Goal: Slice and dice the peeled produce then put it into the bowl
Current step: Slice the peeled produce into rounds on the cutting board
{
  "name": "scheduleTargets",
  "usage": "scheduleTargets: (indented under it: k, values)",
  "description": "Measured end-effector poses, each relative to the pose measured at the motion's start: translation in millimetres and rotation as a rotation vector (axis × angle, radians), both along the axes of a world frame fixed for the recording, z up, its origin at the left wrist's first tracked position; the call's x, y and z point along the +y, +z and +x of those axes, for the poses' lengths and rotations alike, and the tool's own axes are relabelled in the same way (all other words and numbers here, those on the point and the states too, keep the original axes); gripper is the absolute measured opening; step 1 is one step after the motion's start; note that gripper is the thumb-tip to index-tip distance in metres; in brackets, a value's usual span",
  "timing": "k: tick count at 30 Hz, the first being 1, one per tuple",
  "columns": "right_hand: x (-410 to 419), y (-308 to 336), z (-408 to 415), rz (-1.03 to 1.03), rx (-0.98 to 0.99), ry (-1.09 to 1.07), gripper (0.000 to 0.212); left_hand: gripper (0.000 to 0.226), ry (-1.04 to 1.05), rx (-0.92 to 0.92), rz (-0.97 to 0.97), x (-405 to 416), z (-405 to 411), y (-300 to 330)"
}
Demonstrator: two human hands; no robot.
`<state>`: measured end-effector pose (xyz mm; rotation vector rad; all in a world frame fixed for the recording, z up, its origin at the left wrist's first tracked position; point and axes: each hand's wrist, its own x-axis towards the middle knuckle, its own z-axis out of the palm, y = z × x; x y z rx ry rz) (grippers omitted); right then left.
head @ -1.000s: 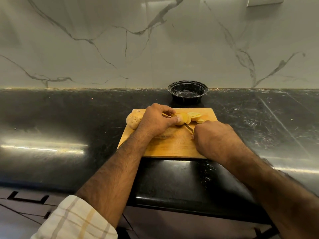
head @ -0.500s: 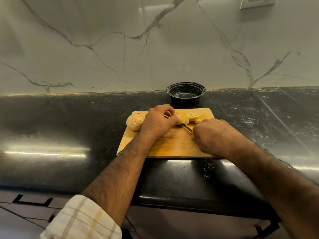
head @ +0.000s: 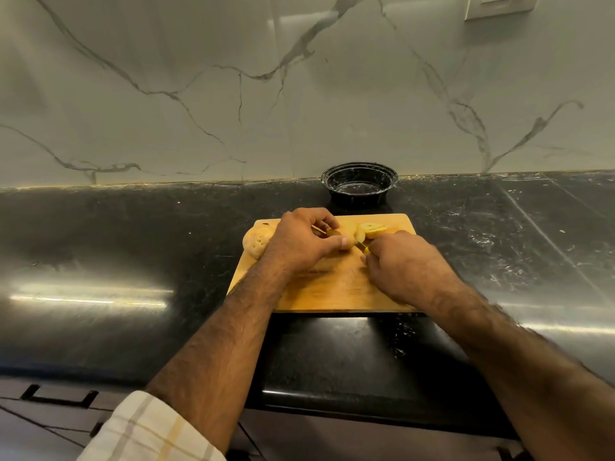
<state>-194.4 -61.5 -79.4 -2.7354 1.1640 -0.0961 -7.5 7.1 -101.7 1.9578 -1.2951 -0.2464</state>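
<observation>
Here, seen from the head camera, a person's left hand [head: 304, 241] curls its fingers around a peeled potato [head: 342, 239] on a wooden cutting board [head: 336, 289], thumb against its near side. The right hand [head: 404, 264] is closed around the handle of a knife [head: 363, 246], whose blade meets the potato at its right end. Cut slices [head: 374, 228] lie just beyond, near the board's far edge. A second, whole potato [head: 256, 241] rests at the board's left edge. A black bowl [head: 359, 184] stands behind the board on the dark countertop [head: 133, 234].
</observation>
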Motion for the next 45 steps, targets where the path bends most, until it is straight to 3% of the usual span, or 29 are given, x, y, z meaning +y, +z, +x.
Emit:
scheduleTargets:
  k: [5, 18, 28, 35, 45]
  values:
    - [-6.3, -5.5, -3.2, -0.048, -0.166, -0.02, 0.033, 0.032, 0.006, 0.056, -0.01, -2.0, 0.6, -0.6]
    - [8.7, -4.2, -1.3, 0.055, -0.291, -0.014, 0.03, 0.032, -0.001, 0.107, -0.038, -3.7, 4.1, -2.9]
    - [16.8, -0.6, 9.4, -0.002, -0.158, -0.05, 0.03, 0.028, 0.06, 0.09, -0.094, -5.0, 0.7, -4.8]
    - [15.8, 16.1, 25.1, -0.005, -0.104, -0.053, 0.014, 0.024, 0.06, 0.114, -0.087, -5.0, 0.7, -3.5]
    - [18.1, 18.8, 23.5, -0.029, -0.047, -0.029, 0.014, 0.02, 0.089, 0.128, -0.094, -6.7, 3.2, -5.8]
